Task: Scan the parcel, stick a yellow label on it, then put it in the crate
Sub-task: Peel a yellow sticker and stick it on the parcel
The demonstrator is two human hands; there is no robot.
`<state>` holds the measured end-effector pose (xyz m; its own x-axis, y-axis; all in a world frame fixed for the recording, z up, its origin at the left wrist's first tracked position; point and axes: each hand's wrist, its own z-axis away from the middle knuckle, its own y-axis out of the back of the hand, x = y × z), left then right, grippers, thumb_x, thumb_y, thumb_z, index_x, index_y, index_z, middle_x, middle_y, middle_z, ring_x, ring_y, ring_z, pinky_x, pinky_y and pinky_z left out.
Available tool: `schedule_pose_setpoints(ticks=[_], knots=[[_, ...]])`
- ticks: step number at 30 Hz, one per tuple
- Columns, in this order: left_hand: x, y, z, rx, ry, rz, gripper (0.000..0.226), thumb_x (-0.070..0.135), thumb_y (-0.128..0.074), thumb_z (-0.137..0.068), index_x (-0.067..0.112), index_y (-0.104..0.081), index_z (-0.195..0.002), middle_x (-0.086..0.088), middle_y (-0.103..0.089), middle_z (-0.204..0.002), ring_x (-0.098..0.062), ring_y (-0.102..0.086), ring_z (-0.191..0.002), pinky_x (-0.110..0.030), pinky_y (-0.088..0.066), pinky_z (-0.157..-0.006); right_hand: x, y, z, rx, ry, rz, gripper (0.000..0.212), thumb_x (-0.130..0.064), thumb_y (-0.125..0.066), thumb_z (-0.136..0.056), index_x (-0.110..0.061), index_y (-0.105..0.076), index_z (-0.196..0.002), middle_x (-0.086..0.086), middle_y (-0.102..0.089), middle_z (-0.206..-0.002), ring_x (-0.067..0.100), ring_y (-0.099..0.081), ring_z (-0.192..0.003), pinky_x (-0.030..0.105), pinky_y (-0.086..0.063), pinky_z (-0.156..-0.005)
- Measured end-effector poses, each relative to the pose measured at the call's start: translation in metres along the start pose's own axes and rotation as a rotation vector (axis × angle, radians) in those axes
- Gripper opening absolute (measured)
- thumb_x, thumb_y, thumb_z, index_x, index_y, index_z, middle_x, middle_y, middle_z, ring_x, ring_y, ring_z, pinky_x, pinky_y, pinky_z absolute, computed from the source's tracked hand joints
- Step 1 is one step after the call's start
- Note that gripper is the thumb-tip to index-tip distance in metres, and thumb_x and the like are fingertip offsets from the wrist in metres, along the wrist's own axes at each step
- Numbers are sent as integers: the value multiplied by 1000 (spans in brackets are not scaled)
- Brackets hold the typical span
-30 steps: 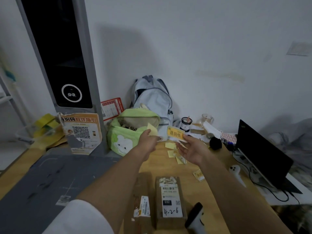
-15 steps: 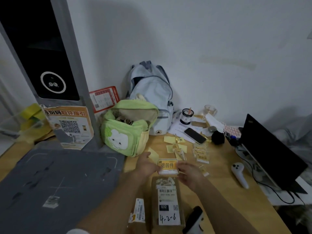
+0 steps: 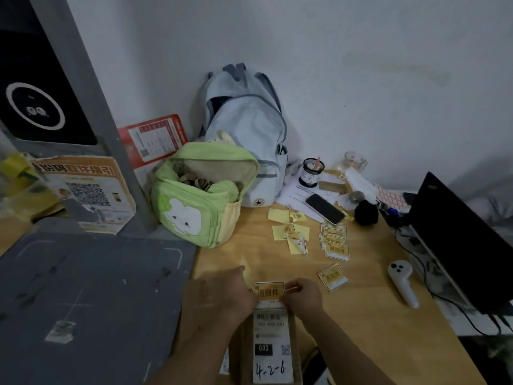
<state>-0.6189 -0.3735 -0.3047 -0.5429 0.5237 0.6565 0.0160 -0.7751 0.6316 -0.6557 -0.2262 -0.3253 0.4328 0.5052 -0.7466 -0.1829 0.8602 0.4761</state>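
Observation:
A brown cardboard parcel [image 3: 295,343] with a white shipping label [image 3: 272,348] marked "4-2-6" lies at the near edge of the wooden table [image 3: 369,315]. A yellow label [image 3: 268,292] sits at the far end of the parcel's top. My left hand [image 3: 224,297] holds its left edge, with a scrap of yellow backing paper [image 3: 245,269] sticking up from the fingers. My right hand [image 3: 304,297] pinches the label's right edge. The crate is not in view.
Spare yellow labels [image 3: 334,243] and peeled backings [image 3: 290,232] lie beyond the parcel. A white handheld scanner [image 3: 402,282] and a black laptop [image 3: 460,245] are at the right. A green bag [image 3: 202,195], a backpack [image 3: 247,129] and a phone [image 3: 324,208] stand further back. A grey scanning platform [image 3: 83,295] is at the left.
Both hands have come down from mid-air with the yellow label and now hold it against the far end of the parcel's top. The view has tilted down.

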Motion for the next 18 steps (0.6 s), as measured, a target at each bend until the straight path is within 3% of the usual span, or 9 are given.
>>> schedule_pose_setpoints(ticks=[10, 15, 18], knots=[[-2, -18, -6, 61, -57, -145, 56, 11, -66, -83, 14, -47, -136, -6, -59, -128, -19, -56, -117, -15, -31, -76, 10, -10, -6, 66, 54, 175, 23, 2, -66, -74, -21, -62, -74, 1, -70, -82, 17, -67, -77, 34, -60, -71], [-7, -27, -7, 113, -148, -233, 49, 9, -67, -78, 17, -55, -126, -2, -63, -125, -19, -58, -112, -24, -46, -89, 15, -17, -4, 108, 44, 213, 19, -9, -72, -75, -19, -59, -84, 1, -70, -92, 16, -67, -80, 36, -59, -68], [-15, -29, -13, 116, -132, -248, 71, 22, -77, -70, 14, -48, -134, -3, -55, -136, -25, -49, -125, -34, -42, -105, 16, -13, -1, 149, 30, 238, 47, -18, -77, -73, -21, -45, -108, -1, -60, -104, 21, -66, -88, 31, -48, -60]])
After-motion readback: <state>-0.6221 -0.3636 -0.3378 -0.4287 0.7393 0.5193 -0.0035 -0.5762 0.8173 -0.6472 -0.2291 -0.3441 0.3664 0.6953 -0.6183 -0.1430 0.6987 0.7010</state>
